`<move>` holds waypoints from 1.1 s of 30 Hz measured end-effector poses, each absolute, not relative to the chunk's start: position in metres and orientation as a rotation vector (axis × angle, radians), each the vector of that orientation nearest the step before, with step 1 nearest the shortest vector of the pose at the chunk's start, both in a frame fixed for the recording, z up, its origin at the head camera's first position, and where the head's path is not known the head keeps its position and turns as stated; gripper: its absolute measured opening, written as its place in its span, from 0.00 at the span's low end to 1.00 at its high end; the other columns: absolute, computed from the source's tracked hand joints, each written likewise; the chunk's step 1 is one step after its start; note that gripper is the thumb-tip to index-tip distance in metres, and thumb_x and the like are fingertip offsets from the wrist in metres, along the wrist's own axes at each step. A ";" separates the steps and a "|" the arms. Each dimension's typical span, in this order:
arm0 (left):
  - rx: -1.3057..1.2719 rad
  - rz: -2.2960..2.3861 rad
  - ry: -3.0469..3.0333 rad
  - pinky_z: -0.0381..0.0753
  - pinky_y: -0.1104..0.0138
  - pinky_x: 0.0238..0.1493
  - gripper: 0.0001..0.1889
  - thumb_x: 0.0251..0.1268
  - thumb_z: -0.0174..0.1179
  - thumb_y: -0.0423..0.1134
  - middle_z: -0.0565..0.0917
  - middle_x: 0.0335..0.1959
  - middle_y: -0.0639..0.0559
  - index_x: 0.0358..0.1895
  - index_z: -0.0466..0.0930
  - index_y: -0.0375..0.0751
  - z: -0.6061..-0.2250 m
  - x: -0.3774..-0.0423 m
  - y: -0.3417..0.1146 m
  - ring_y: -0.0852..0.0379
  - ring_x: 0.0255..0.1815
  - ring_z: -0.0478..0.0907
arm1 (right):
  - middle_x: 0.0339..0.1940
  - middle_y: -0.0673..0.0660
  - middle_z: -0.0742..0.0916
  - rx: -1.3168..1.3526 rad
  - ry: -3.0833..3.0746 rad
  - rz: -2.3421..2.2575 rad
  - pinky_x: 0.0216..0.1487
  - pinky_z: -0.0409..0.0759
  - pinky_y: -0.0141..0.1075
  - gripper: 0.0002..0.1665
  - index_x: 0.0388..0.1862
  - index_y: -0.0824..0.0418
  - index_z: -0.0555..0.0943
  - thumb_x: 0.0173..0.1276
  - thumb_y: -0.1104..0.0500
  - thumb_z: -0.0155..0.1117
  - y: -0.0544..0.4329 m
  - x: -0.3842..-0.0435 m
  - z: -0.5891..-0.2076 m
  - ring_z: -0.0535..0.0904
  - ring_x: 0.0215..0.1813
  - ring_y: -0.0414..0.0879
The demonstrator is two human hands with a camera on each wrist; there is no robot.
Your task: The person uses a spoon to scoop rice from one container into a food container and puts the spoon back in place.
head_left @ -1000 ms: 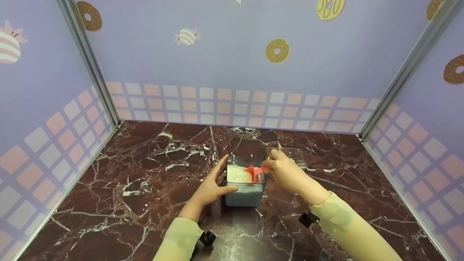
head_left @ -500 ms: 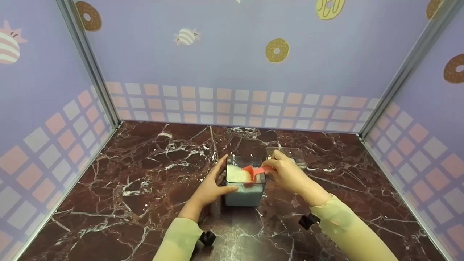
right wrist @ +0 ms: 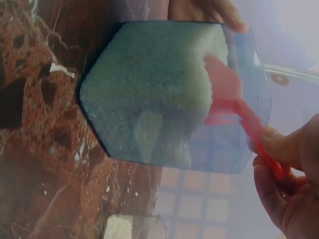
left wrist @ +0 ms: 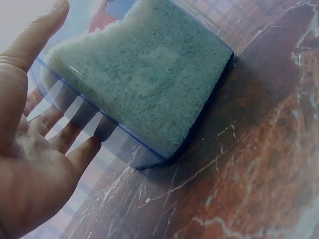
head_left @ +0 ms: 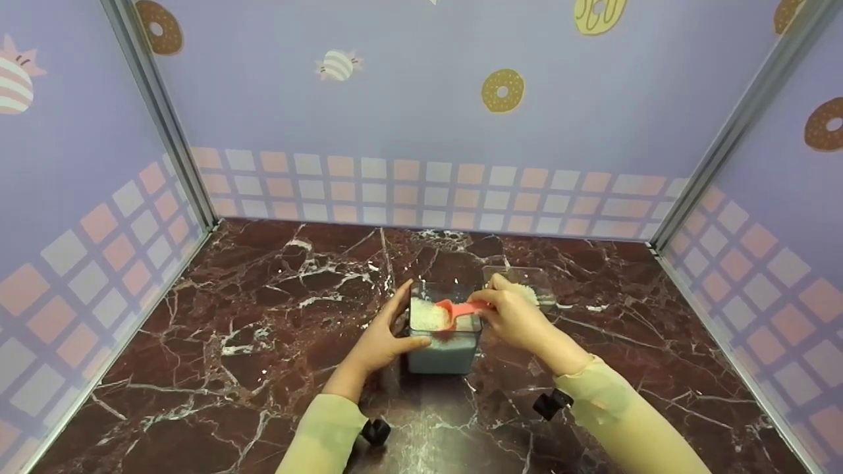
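Observation:
A clear plastic container (head_left: 442,362) with a bluish tint stands upright on the table, filled most of the way with white rice (left wrist: 144,74). My left hand (head_left: 379,342) holds it at the near left corner, fingers along the left wall and thumb at the front rim. Between thumb and fingers, my right hand (head_left: 517,319) pinches the handle of a red scoop (right wrist: 224,94). The scoop's bowl lies inside the container, at the rice surface, with rice in it in the head view. Behind my right hand is a smaller clear box (head_left: 539,278), partly hidden, with rice in it.
The dark red marbled table (head_left: 263,408) has white veins, and small white specks lie left of and behind the container. Purple patterned panels (head_left: 421,118) enclose the table at the back and both sides, joined by metal corner posts (head_left: 164,125).
The scoop has shifted a little left inside the container and levelled out, with rice now showing in its bowl. My right hand has moved slightly left with it. My left hand stays in place.

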State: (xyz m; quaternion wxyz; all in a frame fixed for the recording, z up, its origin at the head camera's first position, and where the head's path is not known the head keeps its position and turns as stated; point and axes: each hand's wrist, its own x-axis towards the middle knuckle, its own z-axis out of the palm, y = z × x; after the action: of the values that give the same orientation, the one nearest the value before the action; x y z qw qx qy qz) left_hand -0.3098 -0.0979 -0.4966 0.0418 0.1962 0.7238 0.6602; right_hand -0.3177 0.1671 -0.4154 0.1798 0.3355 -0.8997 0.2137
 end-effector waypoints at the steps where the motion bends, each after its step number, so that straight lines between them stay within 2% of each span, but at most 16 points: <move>1: 0.597 2.022 2.212 0.50 0.49 0.87 0.59 0.58 0.76 0.38 0.47 0.86 0.42 0.86 0.43 0.53 -0.497 -0.310 -0.098 0.41 0.87 0.46 | 0.31 0.54 0.75 0.946 -2.551 0.619 0.34 0.73 0.39 0.09 0.42 0.60 0.90 0.62 0.64 0.73 0.166 -0.318 -0.416 0.71 0.32 0.46; 12: 0.619 2.031 2.204 0.50 0.46 0.86 0.59 0.58 0.77 0.38 0.47 0.86 0.40 0.86 0.42 0.50 -0.497 -0.309 -0.099 0.38 0.86 0.47 | 0.27 0.51 0.76 0.915 -2.547 0.815 0.34 0.68 0.32 0.08 0.40 0.59 0.91 0.60 0.62 0.75 0.174 -0.321 -0.424 0.68 0.31 0.40; 17: 0.626 2.034 2.203 0.51 0.45 0.85 0.60 0.57 0.77 0.39 0.47 0.86 0.39 0.85 0.42 0.47 -0.496 -0.310 -0.098 0.37 0.86 0.47 | 0.26 0.50 0.77 0.905 -2.530 0.841 0.36 0.68 0.34 0.08 0.40 0.56 0.92 0.60 0.61 0.76 0.177 -0.321 -0.426 0.68 0.30 0.39; 26: 0.615 2.034 2.211 0.50 0.46 0.86 0.60 0.56 0.78 0.39 0.48 0.86 0.39 0.86 0.43 0.48 -0.494 -0.309 -0.098 0.38 0.86 0.47 | 0.27 0.49 0.77 0.860 -2.510 0.900 0.45 0.68 0.39 0.10 0.42 0.55 0.92 0.60 0.61 0.75 0.179 -0.319 -0.430 0.70 0.32 0.42; 33: 0.612 2.014 2.209 0.51 0.44 0.85 0.60 0.58 0.77 0.41 0.47 0.86 0.39 0.86 0.42 0.51 -0.496 -0.310 -0.100 0.38 0.86 0.46 | 0.29 0.49 0.78 0.755 -2.518 1.001 0.39 0.70 0.34 0.11 0.42 0.57 0.92 0.60 0.62 0.75 0.183 -0.317 -0.433 0.70 0.33 0.42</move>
State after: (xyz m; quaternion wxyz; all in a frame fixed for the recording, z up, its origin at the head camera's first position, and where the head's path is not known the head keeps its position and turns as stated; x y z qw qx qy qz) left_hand -0.3104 -0.1001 -0.4956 0.0452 0.2005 0.7233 0.6593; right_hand -0.3170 0.1832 -0.4332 0.1636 0.2648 -0.8831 0.3511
